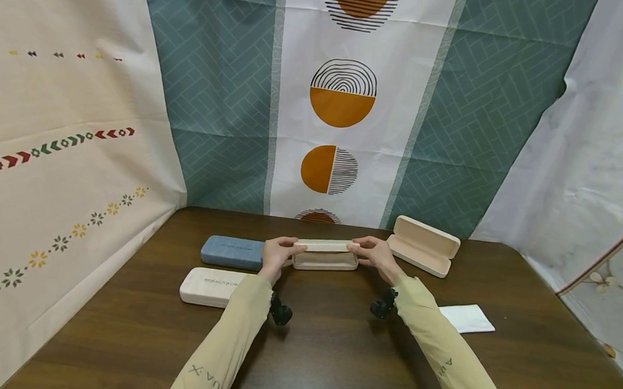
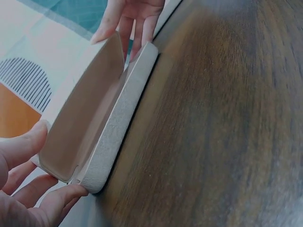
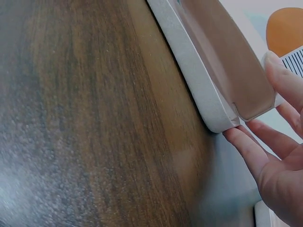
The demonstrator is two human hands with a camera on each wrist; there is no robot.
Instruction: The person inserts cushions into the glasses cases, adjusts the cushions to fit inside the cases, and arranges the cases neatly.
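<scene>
Between my hands, on the brown table, stands a pale glasses case (image 1: 324,267) with its hinged lid part-way up. My left hand (image 1: 277,255) grips the left end, thumb on the lid's outer face and other fingers at the end of the base. At the right end my right hand (image 1: 377,257) holds the lid and base in the same manner. Its tan lining (image 2: 85,118) shows in both wrist views. No object can be seen inside, though the lid hides part of the base.
To the left lie a closed blue glasses case (image 1: 232,252) and a closed white glasses case (image 1: 210,288), the latter partly behind the left sleeve. A beige glasses case (image 1: 420,255) stands wide open at the back right. A folded white cloth (image 1: 470,319) lies beside the right forearm.
</scene>
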